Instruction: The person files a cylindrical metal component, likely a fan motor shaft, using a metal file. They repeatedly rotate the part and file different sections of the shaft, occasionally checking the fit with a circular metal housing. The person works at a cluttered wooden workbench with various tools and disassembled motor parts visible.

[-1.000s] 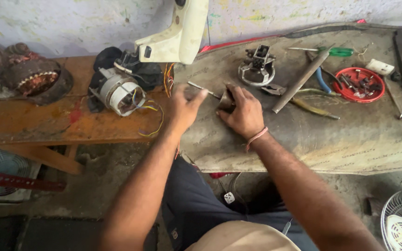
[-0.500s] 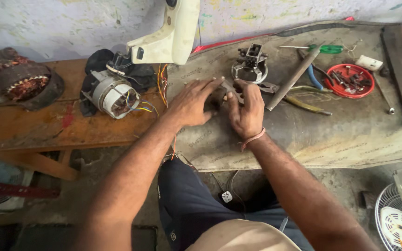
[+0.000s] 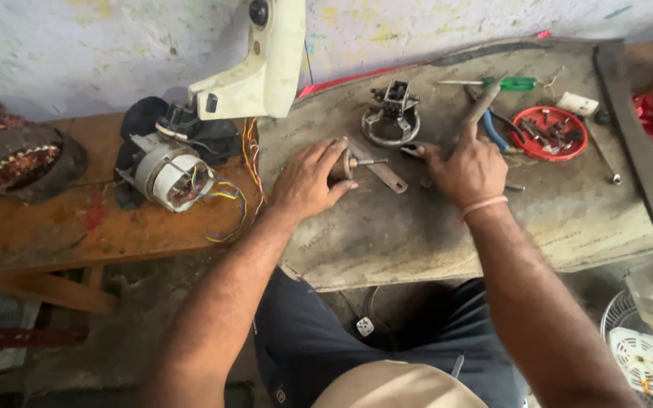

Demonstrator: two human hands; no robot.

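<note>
Found the left hand [image 3: 307,181] laid on the worn grey sheet-covered counter [image 3: 417,242], its grip clamped round a small brown cylindrical rotor with a steel shaft [image 3: 351,162], shaft end pointing right and clear of the fingers. Noted a flat grey metal bar [image 3: 388,178] lying just beside and under that shaft. Found the right hand [image 3: 466,170] resting palm down near by, index finger stretched to a small dark metal piece [image 3: 410,151]; cannot tell whether its grip is together on anything beneath the palm. Recorded behind the hands a grey cast-metal motor bracket [image 3: 391,117], blue-handled pliers [image 3: 494,130], a green-handled screwdriver [image 3: 514,83] and a round red tray of screws [image 3: 549,132]. Logged, well apart on the left, a white wound fan motor with coloured wires [image 3: 169,175]. Judged step in hand: steadying the rotor while picking out a part. Judged requirement for any next move: firm hold on the rotor, shaft kept level, dark piece pinched cleanly.
</note>
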